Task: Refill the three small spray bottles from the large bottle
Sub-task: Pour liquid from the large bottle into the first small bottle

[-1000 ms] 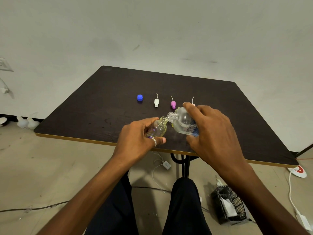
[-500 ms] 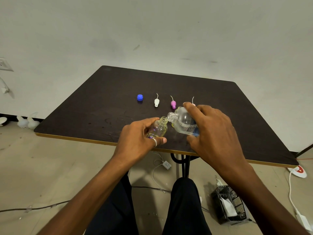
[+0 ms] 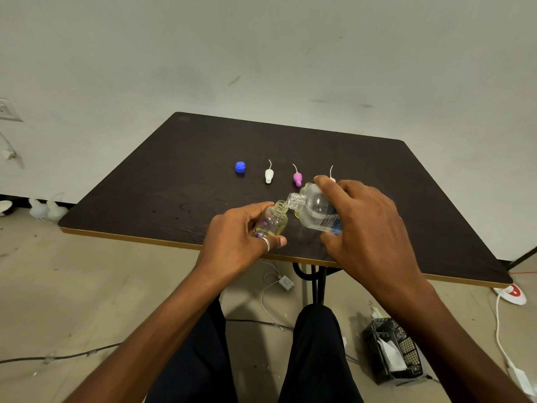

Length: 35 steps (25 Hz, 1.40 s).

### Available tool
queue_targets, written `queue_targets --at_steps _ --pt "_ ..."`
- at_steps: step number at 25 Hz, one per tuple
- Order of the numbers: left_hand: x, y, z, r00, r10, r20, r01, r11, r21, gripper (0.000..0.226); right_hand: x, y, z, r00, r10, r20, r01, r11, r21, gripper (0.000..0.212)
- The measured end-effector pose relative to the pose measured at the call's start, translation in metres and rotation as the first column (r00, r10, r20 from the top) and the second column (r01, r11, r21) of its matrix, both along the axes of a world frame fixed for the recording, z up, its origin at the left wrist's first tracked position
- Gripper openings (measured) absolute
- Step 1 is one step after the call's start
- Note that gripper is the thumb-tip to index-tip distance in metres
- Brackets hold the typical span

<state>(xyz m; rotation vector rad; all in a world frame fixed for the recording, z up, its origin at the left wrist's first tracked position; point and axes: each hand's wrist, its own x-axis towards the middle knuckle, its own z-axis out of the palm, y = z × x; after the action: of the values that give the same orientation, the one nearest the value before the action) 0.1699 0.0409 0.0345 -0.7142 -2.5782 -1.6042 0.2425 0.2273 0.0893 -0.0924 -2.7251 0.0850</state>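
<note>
My left hand [image 3: 238, 239] grips a small clear spray bottle [image 3: 274, 221], uncapped, tilted with its threaded neck up and to the right; a little yellowish liquid lies at its bottom. My right hand [image 3: 363, 225] holds the large clear bottle [image 3: 315, 210] tipped leftward, its open mouth touching the small bottle's neck. Both are held just above the dark table [image 3: 174, 181] near its front edge. Another small bottle shows only as a yellowish sliver behind the large one. A third small bottle is not visible.
On the table behind the hands lie a blue cap [image 3: 240, 167], a white spray head [image 3: 269, 174], a pink spray head [image 3: 297, 177] and a third spray head [image 3: 331, 174] half hidden by my fingers. A black crate [image 3: 395, 350] and cables sit on the floor.
</note>
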Motion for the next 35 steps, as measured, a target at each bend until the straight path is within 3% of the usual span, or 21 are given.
queue_targets --at_steps 35 --pt "0.0008 0.0009 0.0000 1.000 0.024 0.019 -0.024 0.999 -0.023 0.060 0.0021 -0.0010 0.0014 1.000 -0.008 0.002 0.008 1.000 0.017 0.084"
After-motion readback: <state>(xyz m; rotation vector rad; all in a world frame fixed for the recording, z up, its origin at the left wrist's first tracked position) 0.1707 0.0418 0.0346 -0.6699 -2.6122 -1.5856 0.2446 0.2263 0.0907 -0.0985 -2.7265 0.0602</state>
